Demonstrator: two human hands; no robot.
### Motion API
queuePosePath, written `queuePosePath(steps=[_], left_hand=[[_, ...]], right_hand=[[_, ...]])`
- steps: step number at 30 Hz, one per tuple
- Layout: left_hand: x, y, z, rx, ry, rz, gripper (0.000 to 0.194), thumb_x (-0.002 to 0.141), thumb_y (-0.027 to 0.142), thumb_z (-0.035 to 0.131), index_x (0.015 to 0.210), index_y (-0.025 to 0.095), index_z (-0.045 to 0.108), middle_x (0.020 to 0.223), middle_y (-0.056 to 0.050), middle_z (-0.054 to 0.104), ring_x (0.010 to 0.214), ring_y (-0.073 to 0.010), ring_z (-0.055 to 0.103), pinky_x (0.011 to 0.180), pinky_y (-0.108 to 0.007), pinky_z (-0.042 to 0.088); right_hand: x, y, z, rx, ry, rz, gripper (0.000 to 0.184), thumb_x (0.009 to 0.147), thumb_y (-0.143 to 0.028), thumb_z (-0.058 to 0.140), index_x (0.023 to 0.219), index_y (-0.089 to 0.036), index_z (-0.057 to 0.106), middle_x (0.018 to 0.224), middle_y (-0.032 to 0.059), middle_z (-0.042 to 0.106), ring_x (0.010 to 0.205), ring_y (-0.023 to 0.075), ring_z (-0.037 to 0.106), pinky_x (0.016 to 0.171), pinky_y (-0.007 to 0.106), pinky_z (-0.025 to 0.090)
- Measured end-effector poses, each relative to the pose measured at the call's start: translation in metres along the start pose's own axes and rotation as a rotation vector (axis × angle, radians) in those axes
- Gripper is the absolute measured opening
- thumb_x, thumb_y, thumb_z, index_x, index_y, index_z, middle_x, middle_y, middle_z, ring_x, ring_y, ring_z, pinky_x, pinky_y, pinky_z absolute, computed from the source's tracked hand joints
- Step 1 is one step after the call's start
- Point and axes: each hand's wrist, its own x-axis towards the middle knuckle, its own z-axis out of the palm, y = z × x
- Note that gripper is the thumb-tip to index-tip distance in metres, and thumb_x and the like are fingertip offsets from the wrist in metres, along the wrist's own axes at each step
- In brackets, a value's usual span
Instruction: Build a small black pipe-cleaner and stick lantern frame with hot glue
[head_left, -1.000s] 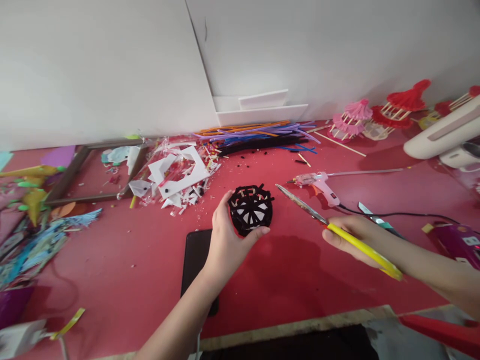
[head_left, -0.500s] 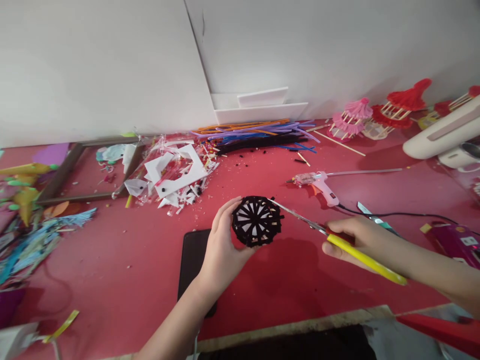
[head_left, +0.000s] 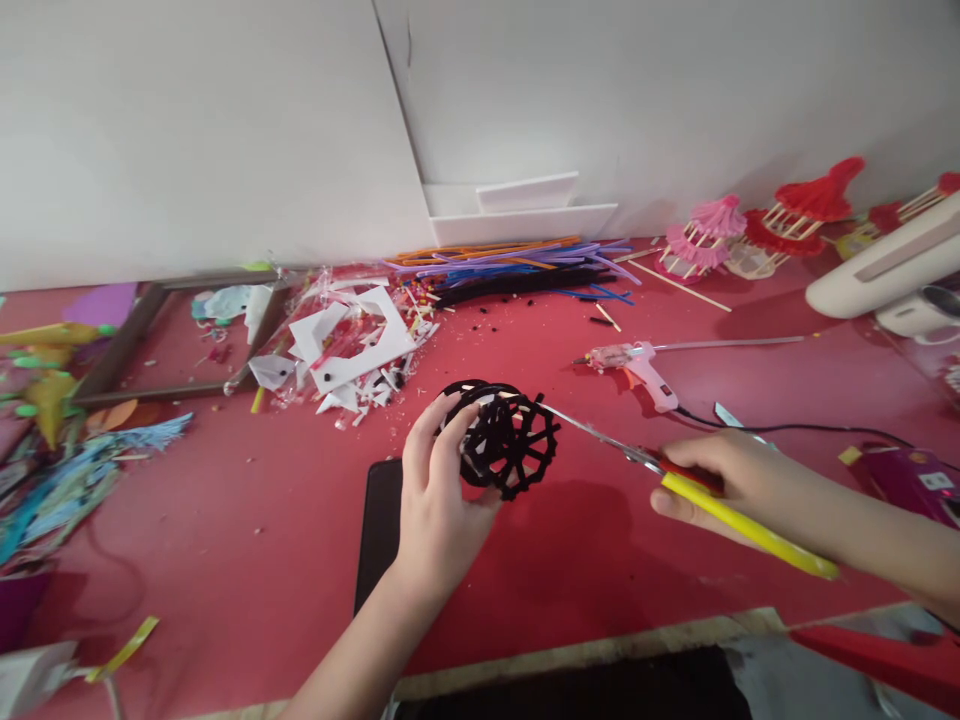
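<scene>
My left hand (head_left: 446, 475) grips a round black openwork piece (head_left: 517, 445) with spokes like a wheel, raised above the red table. It looks made of fuzzy black stems, and pale parts show inside it. In my right hand (head_left: 720, 485) is a pair of scissors (head_left: 709, 510) with yellow and red handles. The scissor tips reach to the top right rim of the black piece; whether they touch it I cannot tell. Partly under my left forearm lies a black phone-like slab (head_left: 377, 535).
A pink glue gun (head_left: 649, 380) lies to the right, its cable trailing off. Behind are bundled pipe cleaners (head_left: 517, 268); white foam scraps (head_left: 375, 340) lie left of centre. Pink and red stick models (head_left: 705, 240) stand at the back right, near a white mug (head_left: 922, 315).
My left hand has tilted the black piece, so its side and a second ring now show. The scissors have shifted slightly right and down, still near the rim.
</scene>
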Motion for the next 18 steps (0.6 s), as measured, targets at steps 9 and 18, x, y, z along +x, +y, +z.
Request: queuePosePath(steps=[9,18], left_hand=[[0.003,0.004,-0.003,0.106,0.034,0.146,0.057,0.081,0.013,0.071,0.134,0.012,0.051,0.135,-0.022,0.052,0.131,-0.0363,0.052,0.109,-0.054,0.048],[0.000,0.004,-0.005,0.134,0.057,0.184,0.067,0.076,0.015,0.076,0.138,0.009,0.050,0.132,-0.024,0.051,0.127,-0.0387,0.052,0.106,-0.055,0.047]], right_hand=[[0.000,0.005,0.013,0.021,0.048,-0.016,0.051,0.081,-0.063,0.064,0.062,-0.021,0.041,0.055,-0.0064,0.031,0.050,0.0083,0.028,0.047,0.026,0.017],[0.006,0.013,0.026,-0.036,0.128,-0.089,0.055,0.082,-0.064,0.059,0.056,-0.023,0.034,0.053,-0.0051,0.029,0.050,0.0098,0.024,0.047,0.029,0.018]])
